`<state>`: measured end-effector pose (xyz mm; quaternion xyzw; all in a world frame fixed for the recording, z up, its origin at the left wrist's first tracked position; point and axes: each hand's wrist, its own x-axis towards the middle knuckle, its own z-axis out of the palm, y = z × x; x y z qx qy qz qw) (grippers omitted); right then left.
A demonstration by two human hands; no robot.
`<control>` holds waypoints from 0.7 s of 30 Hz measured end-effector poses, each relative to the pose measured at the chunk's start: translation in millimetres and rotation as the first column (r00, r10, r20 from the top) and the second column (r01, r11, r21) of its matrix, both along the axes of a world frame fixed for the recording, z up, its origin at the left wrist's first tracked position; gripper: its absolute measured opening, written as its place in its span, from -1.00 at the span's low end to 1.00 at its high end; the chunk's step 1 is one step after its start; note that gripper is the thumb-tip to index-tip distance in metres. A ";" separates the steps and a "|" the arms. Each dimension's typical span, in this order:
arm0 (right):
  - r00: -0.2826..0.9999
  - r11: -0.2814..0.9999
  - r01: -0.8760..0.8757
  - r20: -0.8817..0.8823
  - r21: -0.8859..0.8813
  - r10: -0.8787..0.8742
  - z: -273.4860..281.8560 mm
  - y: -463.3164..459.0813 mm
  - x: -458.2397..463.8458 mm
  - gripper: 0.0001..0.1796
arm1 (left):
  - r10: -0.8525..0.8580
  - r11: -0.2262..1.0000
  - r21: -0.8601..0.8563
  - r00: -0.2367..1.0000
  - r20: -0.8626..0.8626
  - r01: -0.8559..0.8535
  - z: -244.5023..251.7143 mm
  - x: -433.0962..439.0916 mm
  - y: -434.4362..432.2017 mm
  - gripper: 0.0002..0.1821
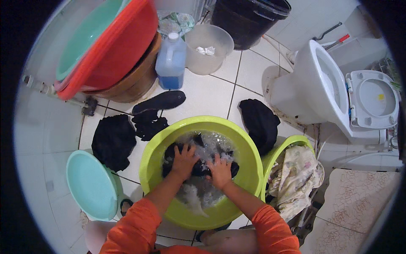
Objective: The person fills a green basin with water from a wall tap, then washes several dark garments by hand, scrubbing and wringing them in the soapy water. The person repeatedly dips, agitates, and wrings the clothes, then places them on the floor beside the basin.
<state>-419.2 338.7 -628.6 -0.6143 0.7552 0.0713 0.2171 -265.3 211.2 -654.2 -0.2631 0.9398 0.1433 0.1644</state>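
Note:
A large yellow-green plastic basin [250, 177] stands on the floor before me, holding sudsy water [203, 190] and dark cloth [199, 168]. My left hand [184, 162] presses on the cloth at its left part, fingers spread. To the right, my right hand [219, 171] rests with spread fingers on the wet cloth and foam. Neither hand visibly grips anything. Part of the cloth lies under the water and beneath my hands, so its shape cannot be made out.
Black cloths [114, 139] and a black insole [160, 101] lie left of the basin; another black cloth [260, 123] lies right. Around stand a turquoise basin [92, 184], patterned fabric [295, 177] in a green tub, a blue-liquid jug [171, 63], a black bucket [244, 22] and a toilet [304, 85].

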 end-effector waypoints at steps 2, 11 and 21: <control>0.973 0.970 0.019 0.218 0.243 -0.074 -19.7 -9.3 -26.3 -0.20 | -0.006 0.993 0.118 0.996 0.088 -0.005 5.2 -18.1 -10.9 -0.41; 0.996 0.896 -0.093 0.056 0.435 0.076 9.4 -90.7 -35.0 -0.28 | 0.194 0.901 0.332 0.944 0.266 -0.279 -55.6 -41.0 -30.2 -0.39; 0.988 0.906 -0.151 -0.036 -0.396 0.149 98.6 5.6 -46.0 -0.16 | -0.239 0.971 -0.058 0.923 -0.301 0.233 62.8 28.7 -35.0 -0.04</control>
